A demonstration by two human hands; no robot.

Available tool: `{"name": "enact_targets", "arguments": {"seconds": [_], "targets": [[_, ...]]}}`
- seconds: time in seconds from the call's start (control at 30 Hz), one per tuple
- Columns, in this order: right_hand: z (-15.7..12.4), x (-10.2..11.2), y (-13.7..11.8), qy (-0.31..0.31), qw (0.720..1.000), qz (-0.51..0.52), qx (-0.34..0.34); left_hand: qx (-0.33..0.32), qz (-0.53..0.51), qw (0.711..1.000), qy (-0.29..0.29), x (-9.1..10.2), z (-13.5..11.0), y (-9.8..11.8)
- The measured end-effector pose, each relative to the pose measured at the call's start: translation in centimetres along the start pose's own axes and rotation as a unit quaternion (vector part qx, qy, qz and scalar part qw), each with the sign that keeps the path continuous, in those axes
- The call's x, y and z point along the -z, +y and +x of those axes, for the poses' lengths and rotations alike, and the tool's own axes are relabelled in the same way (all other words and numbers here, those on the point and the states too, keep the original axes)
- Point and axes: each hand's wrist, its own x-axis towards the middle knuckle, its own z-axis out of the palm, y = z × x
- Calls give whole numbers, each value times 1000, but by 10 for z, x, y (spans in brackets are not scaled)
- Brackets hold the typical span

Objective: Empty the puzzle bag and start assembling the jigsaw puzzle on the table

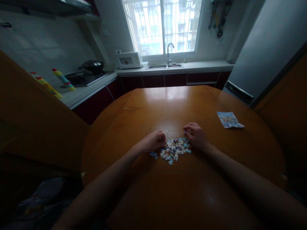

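Observation:
A loose pile of jigsaw puzzle pieces, white, pale blue and dark, lies on the brown wooden table. At the pile's left edge is my left hand, its fingers curled down; whatever they hold is hidden. Just below that hand sits a small cluster of blue puzzle pieces, apart from the main pile. Beyond the pile's upper right edge, my right hand pinches a small dark-blue puzzle piece between thumb and fingers.
A creased picture sheet lies at the table's right. Past the table, a counter carries a sink, a white microwave and, leftward, a wok on the stove. Yellow bottles stand nearby. A fridge is at right.

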Motion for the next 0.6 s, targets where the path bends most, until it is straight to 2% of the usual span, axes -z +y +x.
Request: {"name": "enact_targets", "arguments": {"seconds": [0.07, 0.17, 0.23, 0.3, 0.4, 0.5, 0.6], "targets": [[0, 1, 1, 2, 1000, 3, -5, 3, -2, 999, 40, -2, 2, -4], [0, 2, 3, 7, 1000, 10, -14, -23, 22, 990, 139, -5, 9, -12], [0, 1, 5, 11, 1000, 15, -17, -39, 32, 984, 172, -8, 15, -18], [0, 1, 5, 10, 1000, 24, -18, -51, 36, 983, 170, -10, 21, -23], [-1, 0, 6, 10, 999, 30, -15, -64, 75, 986, 135, -10, 25, -22], [-1, 0, 6, 10, 999, 26, -15, -87, 146, 979, 109, -5, 19, -12], [-1, 1, 5, 5, 1000, 23, -18, -129, 146, 977, 91, -2, 7, 0]]}}
